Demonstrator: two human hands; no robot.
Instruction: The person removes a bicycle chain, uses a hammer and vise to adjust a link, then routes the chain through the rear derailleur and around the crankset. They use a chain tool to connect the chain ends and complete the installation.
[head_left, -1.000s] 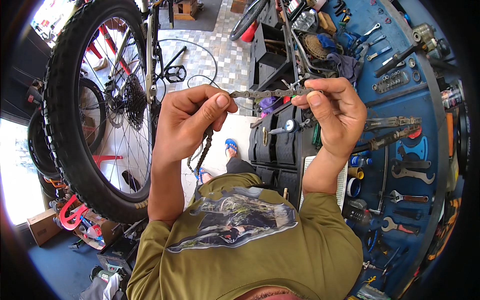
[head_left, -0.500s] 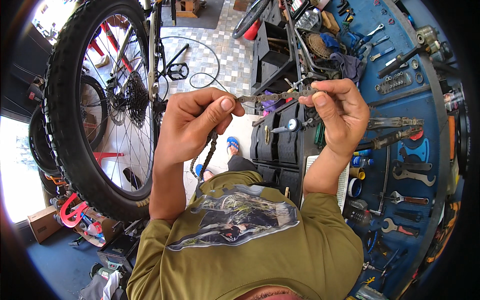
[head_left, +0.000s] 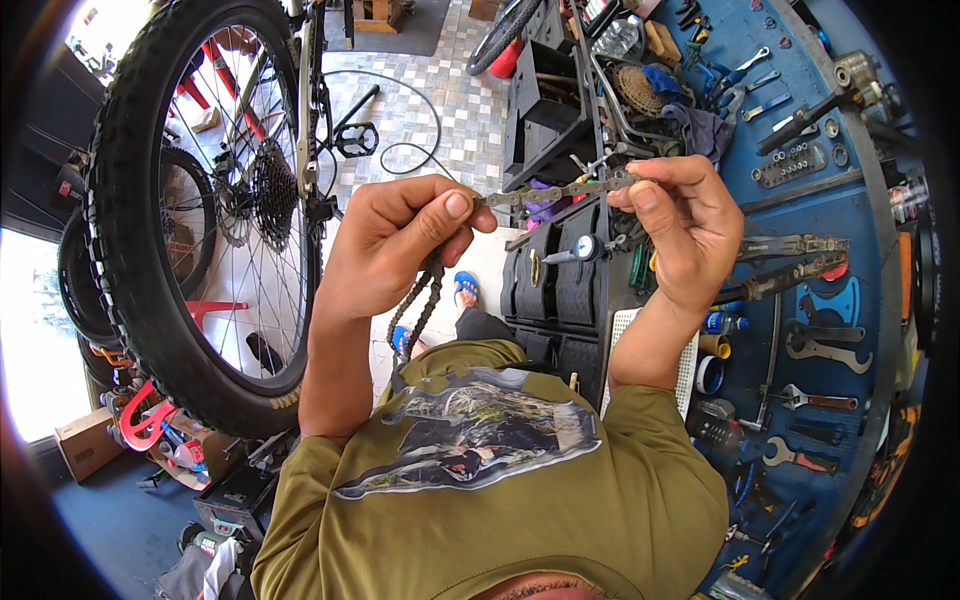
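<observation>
A dark bicycle chain [head_left: 545, 194] is stretched nearly level between my two hands in front of my chest. My left hand [head_left: 405, 240] pinches it between thumb and fingers, and the rest of the chain hangs in a loop below that fist. The free end sits between the thumb and index finger of my right hand [head_left: 680, 225]. Left of my left hand stands a bicycle's rear wheel [head_left: 130, 230] with a knobby black tyre. Its cassette [head_left: 273, 195] shows at the hub, and a pedal [head_left: 356, 141] sits beyond it.
On the right a blue workbench [head_left: 740, 400] carries wrenches [head_left: 828, 345], sockets [head_left: 795, 165] and bottles. Black drawers [head_left: 545, 270] stand beside it, with a round dial gauge [head_left: 585, 248] over them. A cable [head_left: 437, 120] curls across the tiled floor. Boxes [head_left: 88, 445] lie at lower left.
Both hands have shifted very slightly to the right with the chain still stretched between them. The hanging loop has swung a little to the right.
</observation>
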